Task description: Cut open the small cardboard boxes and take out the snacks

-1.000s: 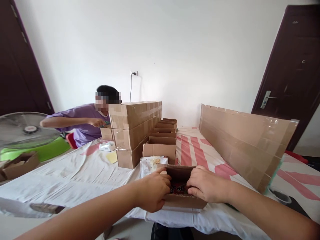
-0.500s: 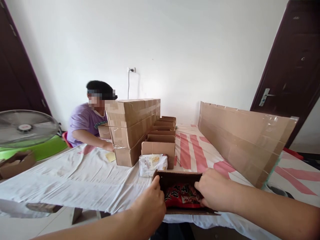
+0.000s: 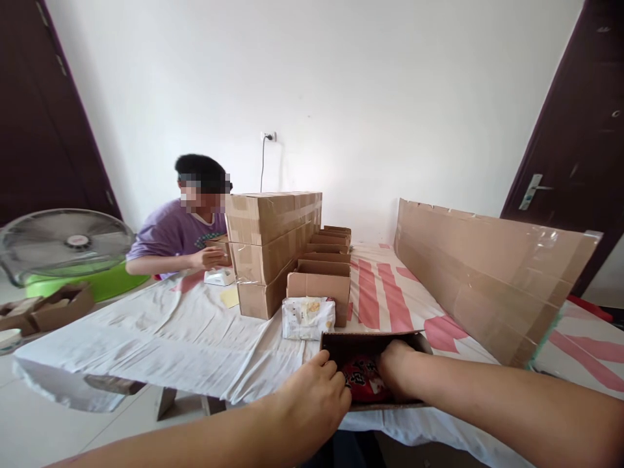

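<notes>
An open cardboard box (image 3: 336, 341) sits at the near edge of the table, with a red food packet (image 3: 361, 380) lying inside it. My left hand (image 3: 316, 393) is closed around the box's left wall, fingers curled over the rim. Down inside the right part of the box is my right hand (image 3: 397, 369), touching the packet; its fingertips are hidden, so I cannot tell whether it grips. Just behind the box, a white printed packet (image 3: 308, 318) leans against another open cardboard box (image 3: 316, 286).
Taped cardboard boxes form a stacked wall (image 3: 273, 224) left of a row of open boxes. A long cardboard panel (image 3: 478, 266) stands at right. Across the table, a person (image 3: 166, 237) in purple sits near a yellow paper (image 3: 229, 298). A fan (image 3: 73, 240) stands at far left.
My right hand has moved from the box's right edge deeper into the box, over the red packet. My left hand keeps hold of the left wall. The other person's hand has risen.
</notes>
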A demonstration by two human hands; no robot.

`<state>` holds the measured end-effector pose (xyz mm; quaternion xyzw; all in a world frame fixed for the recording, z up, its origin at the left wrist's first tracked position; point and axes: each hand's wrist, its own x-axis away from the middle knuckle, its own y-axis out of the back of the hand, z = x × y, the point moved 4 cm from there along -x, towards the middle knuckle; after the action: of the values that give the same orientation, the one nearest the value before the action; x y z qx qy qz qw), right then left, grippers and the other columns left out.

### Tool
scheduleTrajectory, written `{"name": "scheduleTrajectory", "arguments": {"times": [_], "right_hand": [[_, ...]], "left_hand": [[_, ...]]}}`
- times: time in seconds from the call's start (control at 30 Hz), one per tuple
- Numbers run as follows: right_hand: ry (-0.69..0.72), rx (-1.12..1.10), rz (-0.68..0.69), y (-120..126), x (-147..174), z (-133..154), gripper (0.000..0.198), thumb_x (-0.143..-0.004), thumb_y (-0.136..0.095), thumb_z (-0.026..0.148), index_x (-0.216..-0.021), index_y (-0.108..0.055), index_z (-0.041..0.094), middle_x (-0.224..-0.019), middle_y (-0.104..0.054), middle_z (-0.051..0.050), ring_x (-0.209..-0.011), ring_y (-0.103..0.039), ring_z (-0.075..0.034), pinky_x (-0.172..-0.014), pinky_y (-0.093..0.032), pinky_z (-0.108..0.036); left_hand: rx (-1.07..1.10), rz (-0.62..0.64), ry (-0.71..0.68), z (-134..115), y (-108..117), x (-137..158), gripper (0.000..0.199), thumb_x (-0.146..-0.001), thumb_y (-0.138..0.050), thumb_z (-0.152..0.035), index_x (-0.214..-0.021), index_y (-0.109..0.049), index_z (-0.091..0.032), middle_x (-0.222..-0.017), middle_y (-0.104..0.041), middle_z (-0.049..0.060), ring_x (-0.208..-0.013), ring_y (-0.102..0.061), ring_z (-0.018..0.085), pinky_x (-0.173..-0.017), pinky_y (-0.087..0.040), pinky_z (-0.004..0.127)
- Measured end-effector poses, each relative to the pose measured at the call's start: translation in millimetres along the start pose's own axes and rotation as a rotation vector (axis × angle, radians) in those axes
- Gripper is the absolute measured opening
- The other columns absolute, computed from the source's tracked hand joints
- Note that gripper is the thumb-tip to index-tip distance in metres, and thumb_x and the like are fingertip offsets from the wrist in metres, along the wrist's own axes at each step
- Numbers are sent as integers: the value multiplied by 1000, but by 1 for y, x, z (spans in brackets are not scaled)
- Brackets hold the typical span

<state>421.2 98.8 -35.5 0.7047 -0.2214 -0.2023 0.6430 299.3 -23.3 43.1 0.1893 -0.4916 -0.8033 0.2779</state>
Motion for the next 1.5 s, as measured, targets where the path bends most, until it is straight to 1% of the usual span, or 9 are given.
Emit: {"name": "scheduleTrajectory", "arguments": {"times": [0.1, 0.23, 0.53, 0.77, 0.97, 1.17, 1.3, 1.4, 1.5], "right_hand": [[-43, 155, 114, 14, 9, -1, 29, -43, -82, 5, -60, -66, 23, -70, -74, -7, -78, -72, -33, -71, -58, -41], [-44, 197, 121, 52, 9, 0, 21, -59, -74, 12, -79, -72, 18, -76, -76, -11, -72, -73, -29, -68, -56, -36], [-263, 60, -99, 138, 6, -12, 21, -76, -54, 11, -92, -67, 19, -88, -75, -11, -80, -70, -27, -61, -40, -29], [-378, -318, -454, 146, 11, -45, 25, -80, -48, 11, -94, -67, 19, -88, -73, -4, -82, -65, -19, -70, -42, -26], [-511, -987, -726, 154, 10, -92, 21, -77, -45, 15, -82, -65, 17, -57, -59, 2, -46, -51, -12, -44, -39, -22], [-596, -1001, -847, 156, 14, -131, 24, -74, -45, 15, -88, -64, 15, -58, -59, 2, -44, -49, -9, -42, -39, -18], [-629, -909, -904, 150, 15, -147, 21, -72, -47, 14, -82, -66, 15, -66, -64, -1, -56, -56, -12, -53, -44, -22], [-612, -849, -919, 148, 9, -157, 22, -71, -49, 12, -83, -67, 15, -80, -69, -4, -72, -61, -16, -66, -46, -25], [-564, -840, -906, 148, -7, -162, 24, -74, -48, 14, -88, -67, 15, -89, -71, -5, -79, -62, -17, -72, -47, -26]], "left_hand": [[41, -40, -1, 6, 2, 1, 4, -82, -54, -19, -86, -57, -19, -77, -67, 6, -64, -58, 21, -68, -42, 38], [86, -80, -5, 14, -2, 4, 4, -84, -51, -16, -85, -54, -20, -76, -66, 3, -64, -58, 19, -66, -42, 36], [44, -98, 85, 53, -5, 10, 12, -83, -51, -8, -81, -54, -20, -70, -66, 4, -59, -60, 20, -66, -44, 36], [-13, -203, 98, 80, -17, 23, 39, -86, -43, -6, -119, -58, -22, -69, -66, 2, -63, -61, 19, -77, -46, 35], [341, -57, 88, 92, -5, 29, 36, -84, -61, -20, -118, -63, -33, -77, -72, 0, -77, -64, 20, -74, -46, 29], [422, -49, 219, 113, -12, 31, 42, -80, -59, -16, -119, -63, -31, -96, -72, 3, -91, -65, 21, -82, -48, 31], [439, -77, 312, 131, -12, 23, 35, -84, -61, -35, -117, -63, -25, -106, -69, 7, -98, -65, 23, -87, -49, 36], [579, -223, 432, 156, 6, 1, 33, -90, -49, -47, -102, -67, -22, -100, -68, 6, -97, -64, 23, -90, -48, 38], [845, -401, 671, 192, 11, -31, 39, -78, -66, -47, -105, -65, -20, -113, -66, 10, -112, -58, 31, -102, -40, 48]]}}
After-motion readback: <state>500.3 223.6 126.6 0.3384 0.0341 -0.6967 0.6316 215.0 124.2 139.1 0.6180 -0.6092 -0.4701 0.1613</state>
